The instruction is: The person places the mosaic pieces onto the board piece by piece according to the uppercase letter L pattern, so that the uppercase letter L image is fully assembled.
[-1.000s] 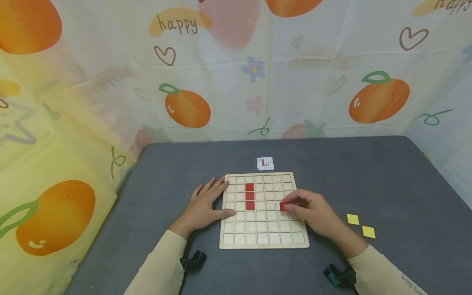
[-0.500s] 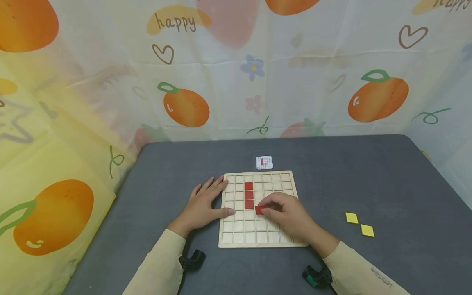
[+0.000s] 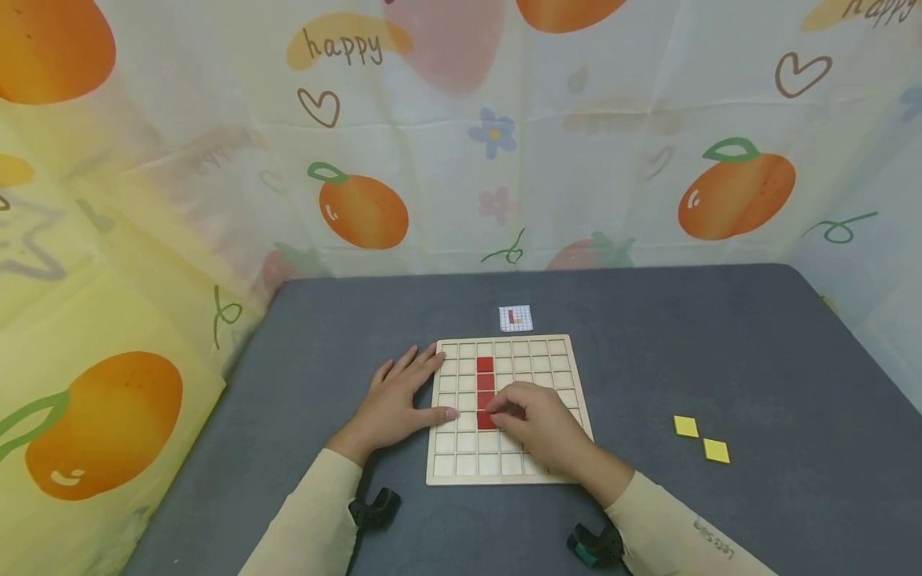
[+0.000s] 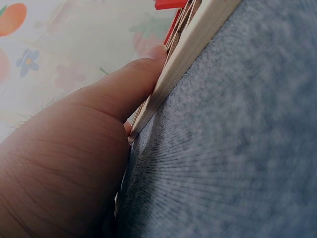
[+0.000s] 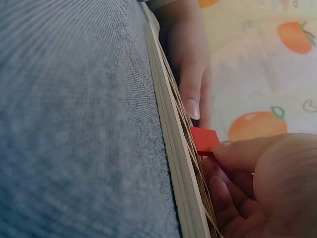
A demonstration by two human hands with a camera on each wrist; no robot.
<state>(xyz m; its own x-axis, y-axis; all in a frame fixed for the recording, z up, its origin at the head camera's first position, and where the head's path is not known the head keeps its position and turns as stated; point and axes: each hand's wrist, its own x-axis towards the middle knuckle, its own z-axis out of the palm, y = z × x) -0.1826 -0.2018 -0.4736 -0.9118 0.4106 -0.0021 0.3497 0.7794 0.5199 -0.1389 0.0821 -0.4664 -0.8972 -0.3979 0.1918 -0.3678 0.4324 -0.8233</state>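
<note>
Head view: red tile (image 3: pixel 485 420) sits at the third column from the left, over the cell on the near side of three red tiles (image 3: pixel 486 382) lying in a line in their cells. Right hand (image 3: pixel 543 424) pinches it by its right side, thumb and index finger closed on it; other fingers curled under the palm, per right wrist view. That view also has the tile tilted, sticking up from the board face; can't tell if its lower edge touches wood. Left hand (image 3: pixel 399 408) is open, fingers extended and thumb out to the side, holding no tile; thumb tip rests on the left part of the wooden grid board (image 3: pixel 468 464), index fingertip at its far left corner. Tile lies between the hands, just right of the left thumb tip, at the right fingertips. Board is flat on the grey table (image 3: pixel 648 336). Small printed grid card (image 3: pixel 515 318) just beyond its far edge. Two yellow tiles (image 3: pixel 686 426) on the table to the right, well apart from the board, near each other. Fruit-print cloth (image 3: pixel 591 176) behind.
</note>
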